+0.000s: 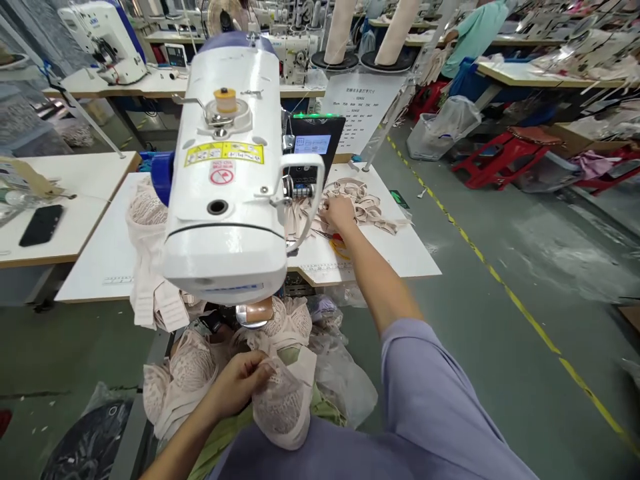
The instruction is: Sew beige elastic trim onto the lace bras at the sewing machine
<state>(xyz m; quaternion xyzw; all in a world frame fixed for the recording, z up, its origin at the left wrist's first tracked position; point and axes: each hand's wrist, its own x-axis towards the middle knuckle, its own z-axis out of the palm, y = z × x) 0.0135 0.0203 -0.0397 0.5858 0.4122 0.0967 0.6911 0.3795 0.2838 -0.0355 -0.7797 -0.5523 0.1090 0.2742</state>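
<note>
My left hand [243,380] is closed in a pinch on the lace edge of a pale pink bra [283,407], which lies over my lap. My right hand [339,212] reaches across the table to a heap of beige straps [363,200]; its fingers curl down into the straps, and the fingertips are partly hidden. Just below that hand lie orange-handled scissors [340,247]. Between my arms stands a white sewing machine [225,193], its head hiding the needle area. More lace bras [193,367] are bunched below it, left of my left hand.
On the table's left, a beige bra piece [147,220] hangs over the edge. A phone [41,225] lies on the neighbouring table. Behind the machine are a control screen [314,145], a printed sheet [363,107] and thread cones [397,30]. Red stools [510,157] stand right.
</note>
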